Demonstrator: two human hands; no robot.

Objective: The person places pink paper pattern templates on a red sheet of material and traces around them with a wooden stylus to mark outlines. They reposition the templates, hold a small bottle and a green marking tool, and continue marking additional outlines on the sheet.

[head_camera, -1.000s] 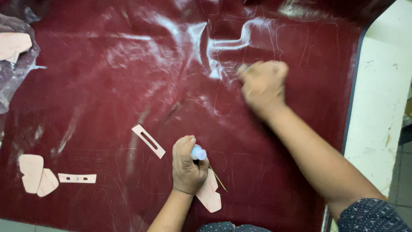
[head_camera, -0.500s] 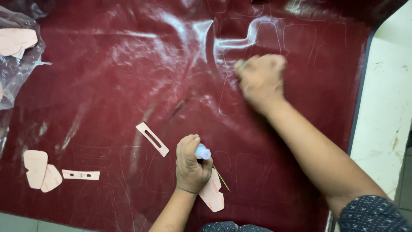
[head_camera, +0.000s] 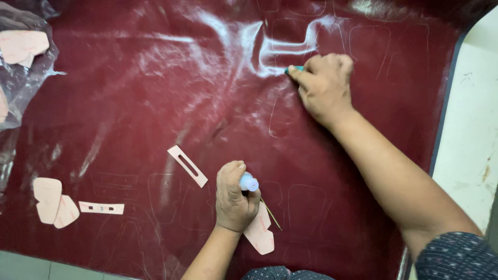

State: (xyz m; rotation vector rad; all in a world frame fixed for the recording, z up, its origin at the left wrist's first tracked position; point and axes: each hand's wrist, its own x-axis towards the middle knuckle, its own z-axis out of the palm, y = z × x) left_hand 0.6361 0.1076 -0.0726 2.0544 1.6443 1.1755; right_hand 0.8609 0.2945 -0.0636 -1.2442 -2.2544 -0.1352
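Right hand (head_camera: pixel 324 85), fingers pinched on a green-tipped marker (head_camera: pixel 293 69) pointing toward 9 o'clock on the maroon leather sheet (head_camera: pixel 129 103); left hand (head_camera: pixel 234 199), at 7 o'clock from it, grips a tool (head_camera: pixel 250 182) above a pink template (head_camera: pixel 261 232).

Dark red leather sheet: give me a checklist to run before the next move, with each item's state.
1. Dark red leather sheet lies flat: not ok, wrinkles show near the middle.
2. Right hand has a marking tool on the sheet: ok, a teal tip shows at its fingers.
3. Left hand grips the small blue-capped tool: ok.
4. Pink template held down by the left hand: ok.
5. Slotted pink template lies apart from both hands: ok.
6. Traced outlines complete: cannot tell.
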